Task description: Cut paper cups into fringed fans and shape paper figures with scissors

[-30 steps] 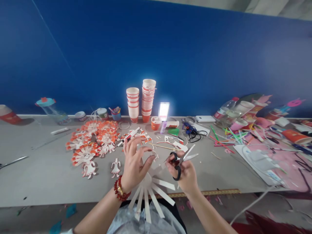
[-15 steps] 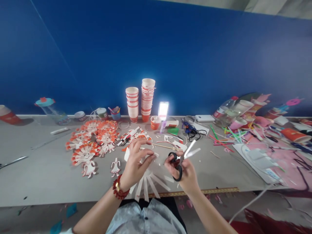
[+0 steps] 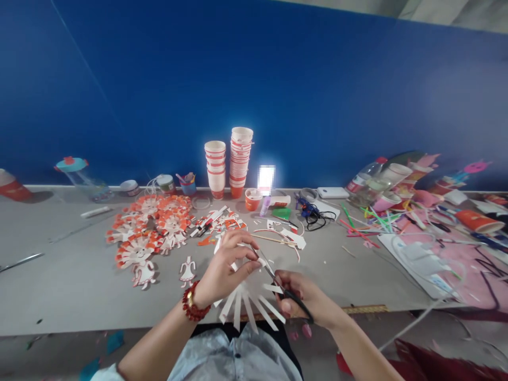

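Note:
My left hand (image 3: 233, 260) pinches a white paper cup (image 3: 249, 302) cut into long strips that fan out toward the table's front edge. Its thumb and fingertips hold one strip at the far side, and part of the cup is hidden under the hand. My right hand (image 3: 307, 299) is closed round the handles of black-handled scissors (image 3: 298, 302). Their blades point up and left, reaching the strip at my left fingertips. Left of my left hand lies a small paper doll-shaped cutout (image 3: 188, 271). Beyond it sits a pile of orange-and-white fringed paper figures (image 3: 137, 251).
Two stacks of paper cups (image 3: 216, 172) (image 3: 238, 164) stand by the blue wall, near a small cup (image 3: 253, 199). Paper scraps (image 3: 222, 219) lie behind my left hand. Dark cables (image 3: 315, 214), bottles (image 3: 363, 177) and pink craft material (image 3: 468, 275) are on the right.
The scissors have turned from pointing away to the right to pointing left, with their blades now at my left fingertips. The cup strips have shifted slightly to the right.

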{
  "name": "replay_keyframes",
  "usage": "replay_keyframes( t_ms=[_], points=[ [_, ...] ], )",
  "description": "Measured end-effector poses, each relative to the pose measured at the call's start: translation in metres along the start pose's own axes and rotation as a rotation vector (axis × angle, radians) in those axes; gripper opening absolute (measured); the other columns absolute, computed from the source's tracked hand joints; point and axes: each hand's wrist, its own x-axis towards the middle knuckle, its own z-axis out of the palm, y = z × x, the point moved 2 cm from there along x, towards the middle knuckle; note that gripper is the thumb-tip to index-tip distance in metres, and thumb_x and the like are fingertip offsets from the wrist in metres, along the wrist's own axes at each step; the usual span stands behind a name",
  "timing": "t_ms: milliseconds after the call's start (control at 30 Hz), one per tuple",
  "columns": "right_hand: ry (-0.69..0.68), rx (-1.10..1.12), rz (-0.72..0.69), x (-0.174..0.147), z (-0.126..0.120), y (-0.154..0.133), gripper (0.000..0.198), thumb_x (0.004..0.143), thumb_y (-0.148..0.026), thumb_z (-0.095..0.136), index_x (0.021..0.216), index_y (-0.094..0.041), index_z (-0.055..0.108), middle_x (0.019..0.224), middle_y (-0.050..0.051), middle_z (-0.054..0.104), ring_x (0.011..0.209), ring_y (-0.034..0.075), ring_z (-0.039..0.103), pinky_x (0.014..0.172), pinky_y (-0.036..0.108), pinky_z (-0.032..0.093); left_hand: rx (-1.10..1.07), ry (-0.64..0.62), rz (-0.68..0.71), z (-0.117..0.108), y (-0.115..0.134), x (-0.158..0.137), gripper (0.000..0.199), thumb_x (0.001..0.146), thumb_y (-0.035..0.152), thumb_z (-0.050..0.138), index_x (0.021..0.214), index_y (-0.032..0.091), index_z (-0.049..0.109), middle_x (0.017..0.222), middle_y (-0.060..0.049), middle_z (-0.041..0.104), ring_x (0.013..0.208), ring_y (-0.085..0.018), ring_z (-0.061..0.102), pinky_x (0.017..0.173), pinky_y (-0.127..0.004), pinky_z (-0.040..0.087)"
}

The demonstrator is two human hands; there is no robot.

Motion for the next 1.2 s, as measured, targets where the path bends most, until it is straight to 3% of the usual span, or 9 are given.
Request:
replay_keyframes(
  t_ms=[300, 533, 800, 1200],
  points=[
    [-0.014, -0.015, 0.064, -0.002, -0.001, -0.009, 0.054, 0.065, -0.063, 0.074, 0.072, -0.022, 0.039, 0.056, -0.008, 0.043, 0.048, 0.008, 0.038, 0.047, 0.020, 0.028, -0.099, -0.097, -0.101, -0.003, 0.003, 0.005, 0.015, 0.084, 0.027, 0.067, 0.071, 0.020, 0.065, 0.101, -0.006, 0.069, 0.114, -0.025, 0.054, 0.103, -0.047, 0.038],
    [-0.049, -0.081, 0.050, -0.003, -0.003, -0.011, 0.052, 0.065, -0.066, 0.071, 0.073, -0.021, 0.046, 0.058, -0.006, 0.045, 0.049, 0.009, 0.039, 0.045, 0.021, 0.026, -0.206, -0.163, -0.102, -0.001, 0.000, 0.007, 0.015, 0.086, 0.026, 0.065, 0.072, 0.020, 0.065, 0.100, -0.005, 0.070, 0.112, -0.023, 0.056, 0.102, -0.044, 0.041],
    [-0.016, -0.036, 0.063, -0.004, -0.003, -0.013, 0.056, 0.063, -0.069, 0.072, 0.069, -0.021, 0.043, 0.055, -0.006, 0.047, 0.045, 0.008, 0.041, 0.043, 0.020, 0.028, -0.240, -0.204, -0.091, -0.004, 0.001, 0.006, 0.012, 0.085, 0.024, 0.065, 0.074, 0.020, 0.065, 0.101, -0.006, 0.069, 0.114, -0.023, 0.056, 0.103, -0.044, 0.041],
    [0.039, 0.008, 0.078, 0.000, -0.008, 0.001, 0.060, 0.057, -0.066, 0.079, 0.064, -0.020, 0.041, 0.046, -0.010, 0.040, 0.039, 0.004, 0.030, 0.038, 0.017, 0.021, -0.279, -0.209, -0.110, -0.005, 0.001, 0.006, 0.011, 0.084, 0.023, 0.066, 0.074, 0.019, 0.065, 0.100, -0.006, 0.069, 0.111, -0.023, 0.055, 0.103, -0.041, 0.039]
  ],
)
